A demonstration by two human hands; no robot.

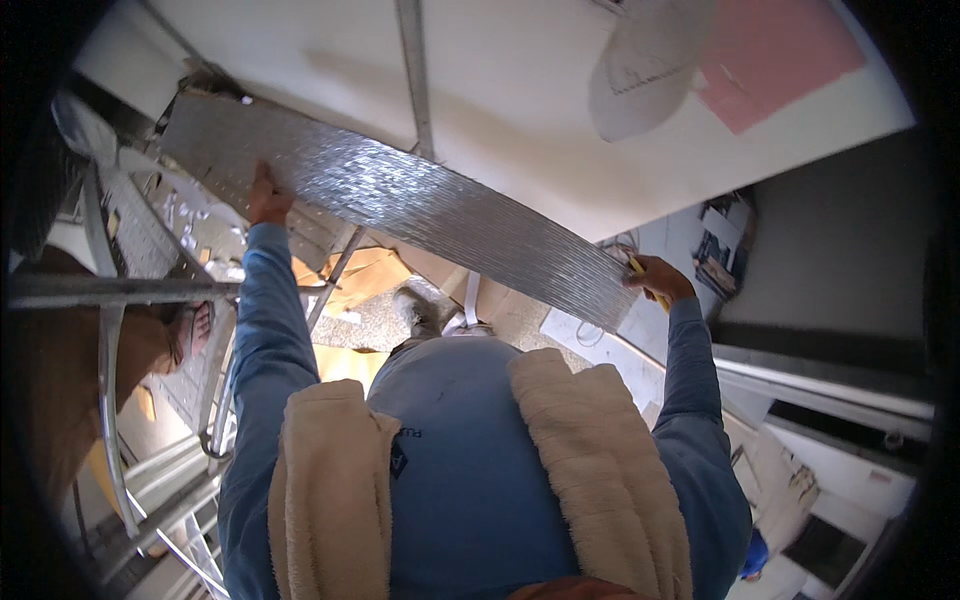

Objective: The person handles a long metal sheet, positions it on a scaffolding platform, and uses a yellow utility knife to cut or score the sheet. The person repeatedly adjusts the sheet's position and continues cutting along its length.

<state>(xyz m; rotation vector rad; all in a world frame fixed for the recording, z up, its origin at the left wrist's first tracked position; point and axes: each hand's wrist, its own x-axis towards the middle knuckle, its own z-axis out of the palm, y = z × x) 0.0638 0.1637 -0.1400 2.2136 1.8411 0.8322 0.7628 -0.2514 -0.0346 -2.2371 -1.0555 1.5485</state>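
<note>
The silver panel [400,195], a long flat strip, lies ahead of the wearer's body, slanting from 10 o'clock, its farther end, to 3 o'clock. The left hand [270,203] supports it at 10 o'clock: its fingers appear clamped on the near edge, one digit laid over the upper face, the remainder hidden beneath. The right hand [660,279], at 3 o'clock, has its fingers closed at the panel's end, with a slim yellow tool [635,264] tucked into the same grasp, presumably to keep it ready. The wide-set hold is judged to share the weight and to limit sagging or twisting along the length. A metal frame [110,291] stands at 9 o'clock, with a second person's foot [192,328] beside it. Condition of panel: face shiny and foil-like, finely wrinkled or ridged, glaring brightly towards 11 o'clock, duller grey at its 10 o'clock end; long edges nearly straight; no tear can be made out.
</note>
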